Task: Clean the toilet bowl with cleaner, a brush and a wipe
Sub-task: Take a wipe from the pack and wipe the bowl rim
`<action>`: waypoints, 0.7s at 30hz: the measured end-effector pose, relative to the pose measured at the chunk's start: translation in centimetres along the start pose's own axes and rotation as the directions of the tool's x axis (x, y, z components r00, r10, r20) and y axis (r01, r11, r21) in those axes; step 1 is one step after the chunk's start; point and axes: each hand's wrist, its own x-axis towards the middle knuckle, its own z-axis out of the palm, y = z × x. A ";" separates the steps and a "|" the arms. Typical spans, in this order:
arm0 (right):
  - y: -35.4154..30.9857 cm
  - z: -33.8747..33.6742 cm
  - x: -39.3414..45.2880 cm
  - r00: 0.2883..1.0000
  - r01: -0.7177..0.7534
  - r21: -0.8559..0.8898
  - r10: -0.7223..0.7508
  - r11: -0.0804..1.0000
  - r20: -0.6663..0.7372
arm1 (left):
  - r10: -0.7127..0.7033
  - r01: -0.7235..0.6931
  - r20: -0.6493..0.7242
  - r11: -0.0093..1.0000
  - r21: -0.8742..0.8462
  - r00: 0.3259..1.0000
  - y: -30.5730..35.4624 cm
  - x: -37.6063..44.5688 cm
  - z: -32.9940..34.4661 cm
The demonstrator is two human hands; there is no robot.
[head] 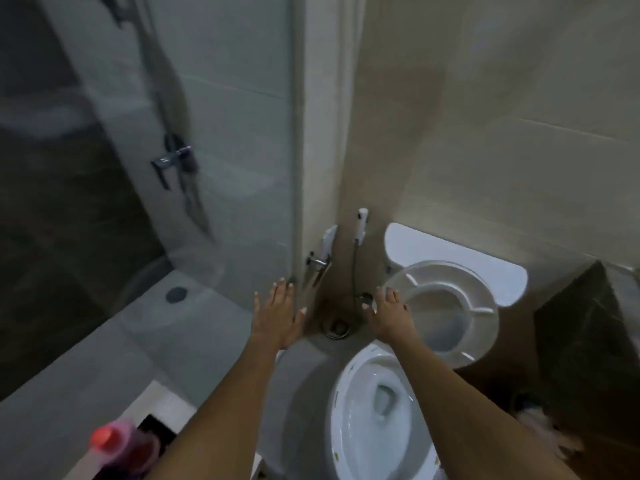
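Note:
The white toilet bowl stands at the lower middle with water in its base. Its seat and lid are raised against the white cistern. My right hand reaches forward with spread fingers next to the left edge of the raised seat; it holds nothing. My left hand is stretched out flat and empty over the floor by the glass shower screen. A pink-capped bottle, blurred, sits at the lower left. I see no brush or wipe.
A bidet sprayer with its hose hangs on the tiled wall left of the cistern. A round floor drain lies below it. A second drain is inside the shower. A dark counter corner stands right of the toilet.

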 end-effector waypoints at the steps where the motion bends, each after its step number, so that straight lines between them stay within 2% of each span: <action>1: -1.3 0.5 0.4 0.999 0.031 -0.009 -0.031 0.999 0.026 | -0.049 0.049 0.002 0.999 -0.020 0.999 -1.1 -0.9 0.3; 6: -6.9 2.2 1.0 0.966 0.250 -0.080 -0.243 0.965 0.090 | -0.299 0.300 0.032 0.952 -0.057 0.954 -5.8 -5.6 1.5; 12: -11.8 4.8 -0.2 0.865 0.492 -0.164 -0.459 0.855 0.202 | -0.537 0.534 -0.001 0.840 -0.095 0.844 -8.6 -12.2 2.4; 16: -14.2 7.7 -2.8 0.783 0.611 -0.206 -0.547 0.764 0.296 | -0.663 0.656 -0.040 0.746 -0.111 0.748 -9.9 -17.8 4.1; 21: -17.6 11.6 -7.4 0.690 0.709 -0.217 -0.596 0.671 0.410 | -0.765 0.757 -0.023 0.640 -0.134 0.643 -11.9 -24.9 6.5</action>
